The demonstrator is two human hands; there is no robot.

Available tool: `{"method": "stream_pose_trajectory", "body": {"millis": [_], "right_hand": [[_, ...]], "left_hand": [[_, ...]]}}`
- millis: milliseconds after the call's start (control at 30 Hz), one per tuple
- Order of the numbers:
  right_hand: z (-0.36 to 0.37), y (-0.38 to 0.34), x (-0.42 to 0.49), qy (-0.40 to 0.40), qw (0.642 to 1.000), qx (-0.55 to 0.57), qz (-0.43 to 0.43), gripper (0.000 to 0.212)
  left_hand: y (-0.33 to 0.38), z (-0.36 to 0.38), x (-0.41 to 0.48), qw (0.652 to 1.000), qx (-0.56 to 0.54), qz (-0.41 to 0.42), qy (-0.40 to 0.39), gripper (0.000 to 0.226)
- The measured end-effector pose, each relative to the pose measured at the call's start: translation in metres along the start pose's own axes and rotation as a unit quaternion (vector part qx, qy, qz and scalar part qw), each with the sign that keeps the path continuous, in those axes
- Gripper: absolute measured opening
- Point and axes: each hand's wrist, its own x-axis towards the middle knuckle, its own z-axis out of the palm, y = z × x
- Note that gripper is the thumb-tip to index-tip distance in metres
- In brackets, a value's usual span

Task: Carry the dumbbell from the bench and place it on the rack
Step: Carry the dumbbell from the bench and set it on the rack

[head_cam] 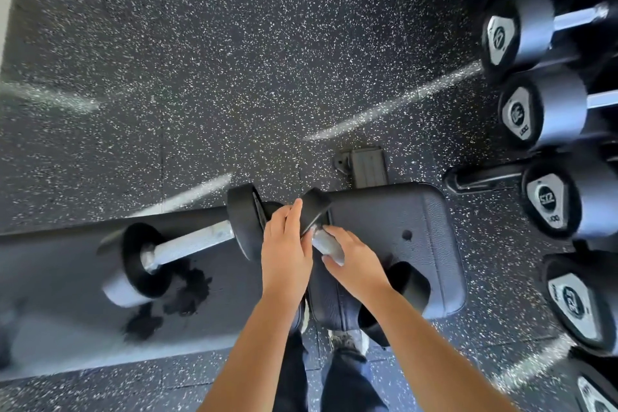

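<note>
Two black-headed dumbbells lie on the dark padded bench (421, 217). My right hand (354, 264) grips the silver handle of the right-hand dumbbell (326, 242). That dumbbell lies slantwise, one head up at the bench's far edge and the other near the front right. My left hand (286, 249) rests with straight fingers against its upper head (316, 209). The other dumbbell (190, 244) lies just left of my hands, untouched. The dumbbell rack (481, 177) runs down the right edge of the view and holds several large dumbbells (521, 114).
Speckled black rubber floor (234, 60) stretches beyond the bench. A bench foot (368, 167) sticks out past the far edge. My legs and shoes stand against the bench's front. The rack's dumbbell ends face the bench across a narrow strip of floor.
</note>
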Motion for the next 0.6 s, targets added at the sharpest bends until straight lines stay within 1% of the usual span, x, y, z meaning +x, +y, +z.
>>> {"method": "stream_pose_trajectory", "body": {"millis": [167, 233, 333, 467, 600], "right_hand": [[-0.005, 0.002, 0.005, -0.045, 0.998, 0.019, 0.036, 0.05], [-0.007, 0.002, 0.005, -0.067, 0.996, 0.008, 0.052, 0.052], [-0.013, -0.001, 0.004, -0.092, 0.993, 0.021, 0.071, 0.052], [-0.018, -0.009, -0.003, -0.091, 0.991, 0.052, 0.079, 0.051], [-0.025, -0.013, -0.021, -0.077, 0.987, 0.094, 0.11, 0.053]], "left_hand": [[0.004, 0.001, 0.009, 0.998, -0.015, -0.058, -0.023, 0.054], [0.006, 0.001, 0.013, 0.995, -0.038, -0.093, -0.024, 0.051], [0.007, -0.001, 0.015, 0.991, -0.057, -0.117, -0.027, 0.047], [0.015, -0.009, 0.008, 0.99, -0.07, -0.122, -0.021, 0.042], [0.033, -0.019, -0.002, 0.994, -0.076, -0.077, -0.033, 0.048]]}}
